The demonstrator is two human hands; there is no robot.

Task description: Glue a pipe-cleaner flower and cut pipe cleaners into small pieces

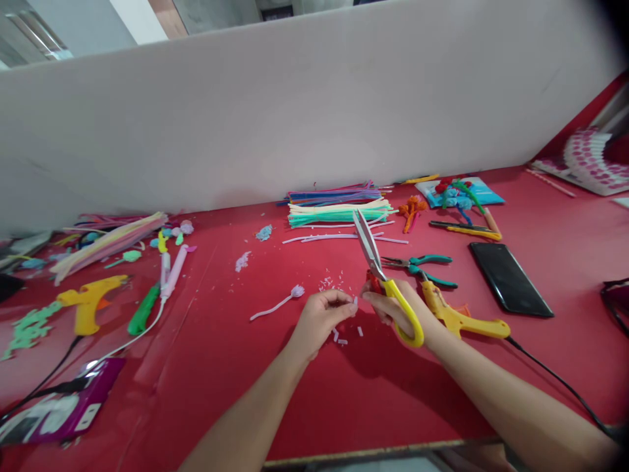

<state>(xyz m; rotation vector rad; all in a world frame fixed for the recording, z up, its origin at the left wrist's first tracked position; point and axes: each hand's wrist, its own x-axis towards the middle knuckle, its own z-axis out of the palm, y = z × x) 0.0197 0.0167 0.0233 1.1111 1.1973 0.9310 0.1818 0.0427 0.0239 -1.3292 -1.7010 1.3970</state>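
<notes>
My left hand [327, 318] is closed in a pinch, with a short pale lilac pipe cleaner piece [355, 301] at its fingertips. A pair of scissors [369, 249] with yellow handles is in my right hand [390, 303], its blades pointing up and away from me. Just below the hands lie several short cut pieces [343, 341], and tiny pale clippings [330, 282] are scattered beyond them. To the left of my left hand rests a lilac pipe cleaner flower [297, 292] on a thin stem.
Bundled pipe cleaners [339, 213] lie by the white partition [314, 111]. On the right are pliers [417, 263], a yellow glue gun [455, 318] and a phone [511, 278]. Another glue gun [91, 305] and a green-handled tool [145, 309] lie left on the red table [211, 373].
</notes>
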